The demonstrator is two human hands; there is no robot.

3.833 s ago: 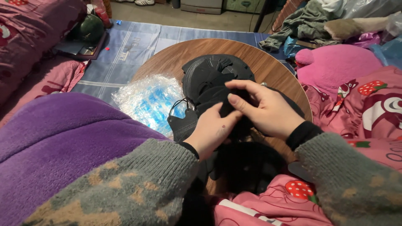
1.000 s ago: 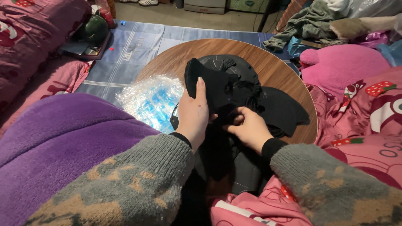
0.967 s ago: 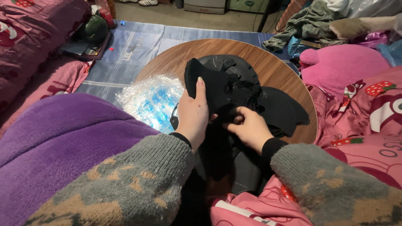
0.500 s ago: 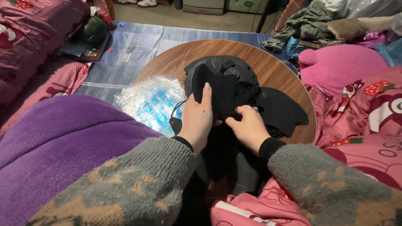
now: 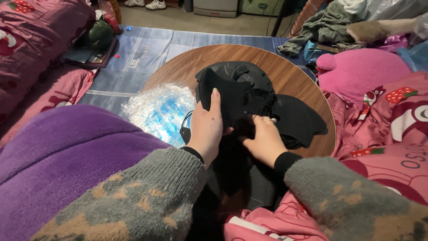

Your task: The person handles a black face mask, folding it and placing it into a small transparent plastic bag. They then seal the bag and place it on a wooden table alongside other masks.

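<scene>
Left hand (image 5: 207, 129) is standing edge-up over the near side of the round wooden bench (image 5: 290, 80), fingers together and pressed flat against a black fabric piece (image 5: 227, 96), with the thumb wrapping round the piece's right side, so the hand is clamping it. Right hand (image 5: 263, 140) is sitting just beside the left, knuckles up, its fingers curling down into the same dark cloth at the piece's lower edge; it is pinching the fabric, though the fingertips themselves are hidden in the black folds. Both wrists are coming out of grey and tan knitted sleeves (image 5: 147, 196).

Under and behind the held piece, a stack of more black pieces (image 5: 249, 76) is lying on the bench, and another flat one (image 5: 298, 120) is spreading toward the bench's right edge, touching the stack. More dark cloth is hanging off the near rim between the person's arms.

Just left of the left hand, a crinkled clear plastic bag with blue contents (image 5: 160, 111) is resting partly on the bench's left edge. A purple fleece blanket (image 5: 67, 156) is covering the lower left. Pink bedding with strawberry prints (image 5: 392, 120) is lying to the right, with a plain pink cushion (image 5: 361, 69) beyond it. A blue mat (image 5: 142, 49) is covering the floor past the bench.
</scene>
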